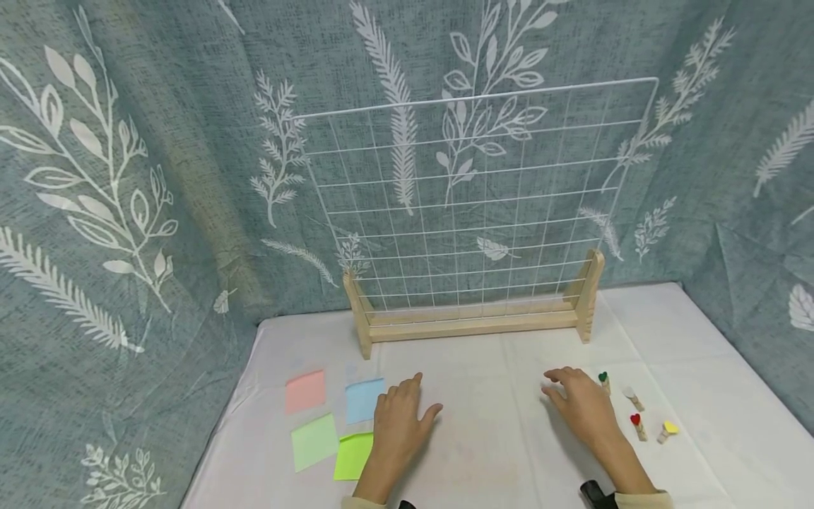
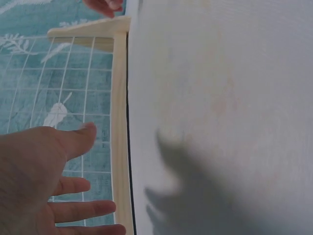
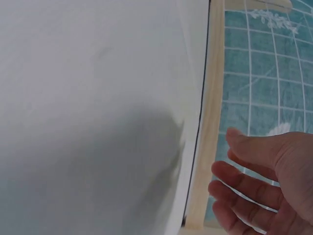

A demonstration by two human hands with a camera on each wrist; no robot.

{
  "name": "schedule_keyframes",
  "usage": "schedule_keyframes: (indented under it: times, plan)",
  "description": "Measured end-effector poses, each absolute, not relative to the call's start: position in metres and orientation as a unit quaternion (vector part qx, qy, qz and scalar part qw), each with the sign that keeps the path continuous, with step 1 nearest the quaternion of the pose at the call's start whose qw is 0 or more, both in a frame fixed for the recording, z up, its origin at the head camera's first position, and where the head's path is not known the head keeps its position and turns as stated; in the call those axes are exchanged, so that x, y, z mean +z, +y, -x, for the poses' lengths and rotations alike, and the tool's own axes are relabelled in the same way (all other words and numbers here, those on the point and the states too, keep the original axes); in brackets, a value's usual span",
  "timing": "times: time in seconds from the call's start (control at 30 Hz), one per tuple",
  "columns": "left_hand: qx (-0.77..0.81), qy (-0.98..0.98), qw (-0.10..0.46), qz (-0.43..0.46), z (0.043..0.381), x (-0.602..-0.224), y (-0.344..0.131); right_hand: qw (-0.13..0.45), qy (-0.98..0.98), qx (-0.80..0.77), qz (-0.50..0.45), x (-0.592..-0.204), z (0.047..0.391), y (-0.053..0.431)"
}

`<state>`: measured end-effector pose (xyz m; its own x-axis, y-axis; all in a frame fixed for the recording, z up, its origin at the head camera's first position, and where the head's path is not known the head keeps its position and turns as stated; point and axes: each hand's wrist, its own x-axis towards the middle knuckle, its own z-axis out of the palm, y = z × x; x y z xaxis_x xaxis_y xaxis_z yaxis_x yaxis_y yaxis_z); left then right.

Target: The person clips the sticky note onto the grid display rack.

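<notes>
My left hand hovers over the white table, fingers extended and thumb spread, holding nothing. Beside it lie a blue sticky note and a bright green sticky note, the latter partly hidden by the hand. A pink note and a pale green note are farther left. My right hand is also above the table with loosely bent, empty fingers. To its right are small wooden clothespins: one with a green heart, one white-topped, one with a red heart and one yellow-topped.
A white wire grid stands upright in a wooden base at the back of the table. Blue-green cloth with white leaf prints hangs behind and along both sides.
</notes>
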<state>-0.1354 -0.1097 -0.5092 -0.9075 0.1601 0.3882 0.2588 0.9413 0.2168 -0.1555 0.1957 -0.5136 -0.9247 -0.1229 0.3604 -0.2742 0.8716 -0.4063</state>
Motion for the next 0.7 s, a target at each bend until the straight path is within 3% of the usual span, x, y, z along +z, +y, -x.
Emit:
schedule_keyframes:
  times: [0.7]
  plan:
    - [-0.237,-0.957,0.141,0.087,0.119,-0.512,-0.145,0.179,-0.955,0.236,0.012,-0.507,0.13,0.251]
